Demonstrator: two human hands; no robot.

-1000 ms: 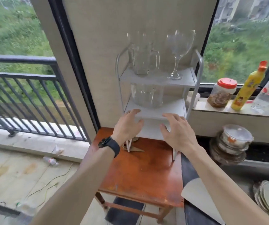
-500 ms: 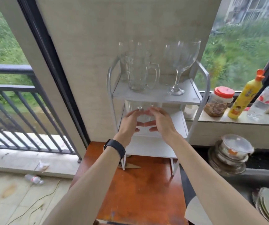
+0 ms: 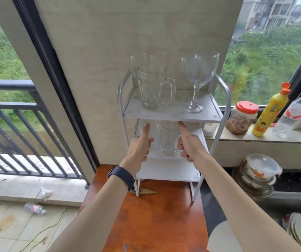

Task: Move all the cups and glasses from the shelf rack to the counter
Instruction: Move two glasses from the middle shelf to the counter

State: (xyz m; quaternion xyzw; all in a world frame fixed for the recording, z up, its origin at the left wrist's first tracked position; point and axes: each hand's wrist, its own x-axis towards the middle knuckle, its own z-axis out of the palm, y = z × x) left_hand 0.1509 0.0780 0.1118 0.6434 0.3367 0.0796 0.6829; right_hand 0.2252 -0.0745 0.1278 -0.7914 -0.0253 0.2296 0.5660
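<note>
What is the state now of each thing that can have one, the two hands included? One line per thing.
left hand, grips the tall glass on the middle shelf
right hand, grips the handle of the lower mug
tall glass, upright, empty
lower mug, upright, empty
top mug, upright, empty, untouched, on the top shelf
goblet, upright, empty, untouched
jar, red lid on
bowl, clear lid on

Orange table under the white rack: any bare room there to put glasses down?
Yes. The table is bare from the feet of the rack to its near edge, bar a wooden wedge. The bottom shelf looks bare. Crowded: the top shelf, with big mug and wine glass, and the middle shelf, where the left hand grips a tall glass, the right hand a small mug.
</note>
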